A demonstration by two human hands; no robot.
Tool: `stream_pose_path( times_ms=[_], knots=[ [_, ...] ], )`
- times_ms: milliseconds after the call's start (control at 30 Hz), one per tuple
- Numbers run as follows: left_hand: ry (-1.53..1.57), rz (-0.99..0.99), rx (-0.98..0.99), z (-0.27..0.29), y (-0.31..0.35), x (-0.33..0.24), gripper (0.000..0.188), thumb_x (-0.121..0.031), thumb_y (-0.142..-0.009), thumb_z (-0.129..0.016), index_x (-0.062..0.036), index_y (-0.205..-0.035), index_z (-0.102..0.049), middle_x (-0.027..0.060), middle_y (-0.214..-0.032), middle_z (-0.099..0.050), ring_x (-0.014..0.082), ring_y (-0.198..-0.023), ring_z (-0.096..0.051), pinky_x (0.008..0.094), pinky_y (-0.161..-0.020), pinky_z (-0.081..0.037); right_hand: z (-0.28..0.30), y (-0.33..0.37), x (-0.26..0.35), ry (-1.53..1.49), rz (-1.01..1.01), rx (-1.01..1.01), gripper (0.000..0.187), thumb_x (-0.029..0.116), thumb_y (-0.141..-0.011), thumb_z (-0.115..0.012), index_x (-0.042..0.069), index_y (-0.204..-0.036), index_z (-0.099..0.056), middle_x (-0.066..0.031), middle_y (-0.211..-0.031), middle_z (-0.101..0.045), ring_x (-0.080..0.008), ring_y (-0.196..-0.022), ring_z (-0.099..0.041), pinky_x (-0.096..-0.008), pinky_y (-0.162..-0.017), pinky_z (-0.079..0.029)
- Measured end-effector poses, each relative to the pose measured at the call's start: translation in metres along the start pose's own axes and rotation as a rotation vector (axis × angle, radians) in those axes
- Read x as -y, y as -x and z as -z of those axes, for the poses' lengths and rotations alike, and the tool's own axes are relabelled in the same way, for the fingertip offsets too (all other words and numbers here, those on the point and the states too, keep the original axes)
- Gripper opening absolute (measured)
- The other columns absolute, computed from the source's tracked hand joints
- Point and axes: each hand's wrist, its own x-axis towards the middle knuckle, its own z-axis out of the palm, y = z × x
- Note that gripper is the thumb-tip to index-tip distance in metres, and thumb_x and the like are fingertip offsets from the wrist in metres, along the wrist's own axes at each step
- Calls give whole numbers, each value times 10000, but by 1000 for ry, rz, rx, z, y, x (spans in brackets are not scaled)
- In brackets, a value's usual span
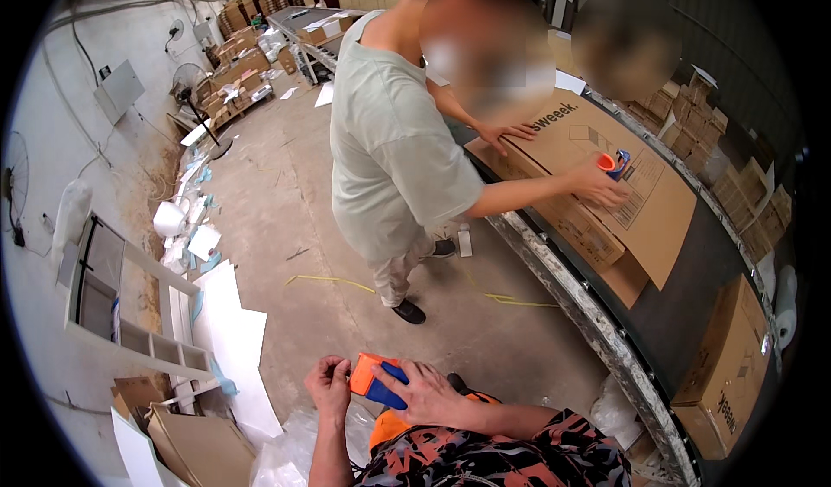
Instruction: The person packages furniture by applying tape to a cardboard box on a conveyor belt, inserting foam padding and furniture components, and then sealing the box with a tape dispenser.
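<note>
One orange-blue tool (pixel 365 374) | right grip (pixel 426 393): holding | left grip (pixel 329 386): beside

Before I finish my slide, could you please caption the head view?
Right hand grips an orange-and-blue tool, left hand beside it; a co-worker bends over a cardboard box.

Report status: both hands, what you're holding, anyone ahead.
Right hand gripping orange-and-blue tape dispenser. Left hand at its orange end. Co-worker ahead, beside conveyor.

Black lettering (pixel 555 116) on large carton (pixel 665 219); similar dark print (pixel 727 416) on smaller carton (pixel 734 348)
</note>
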Motion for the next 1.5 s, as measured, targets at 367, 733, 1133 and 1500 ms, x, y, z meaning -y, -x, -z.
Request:
stream_pose_path(
  times_ms=[367, 733, 1133, 1500],
  knots=[
    [-247, -112, 89, 54, -97, 37, 53, -30, -783, -693, -3, -799, -650, 94, -691, -655, 155, -568, -618, 276, -543, -500, -44, -111, -12, 43, -85, 259, 819, 286, -717, -692, 222, -1448, -330, -212, -1256, -433, -395, -1108, -506, -475, -942, -434],
    [86, 184, 81, 161, -239, 121, 79, -54, -832, -677, 7, -852, -631, 43, -685, -631, 102, -610, -591, 236, -555, -474, -169, -279, -11, -8, -24, 147, 817, 248, -670, -690, 270, -1428, -385, -181, -1135, -515, -371, -1016, -562, -464, -870, -459],
    [612, 334, -271, 212, -382, 173, 521, -374, -840, -672, -59, -1212, -486, 151, -1125, -594, 195, -799, -612, 284, -684, -471, -222, -473, -55, -398, -139, -30, 779, 240, -706, -720, 117, -1411, -411, -166, -1066, -609, -275, -921, -633, -341, -788, -507],
    [600, 269, 307, 162, -639, 112, 568, -411, -744, -691, 27, -1088, -581, 132, -842, -656, 231, -708, -655, 333, -648, -558, -233, -694, -142, -1342, -300, -20, 867, 165, -718, -644, 99, -1489, -253, -93, -1322, -521, -137, -1159, -501, -244, -997, -357]
  ],
)
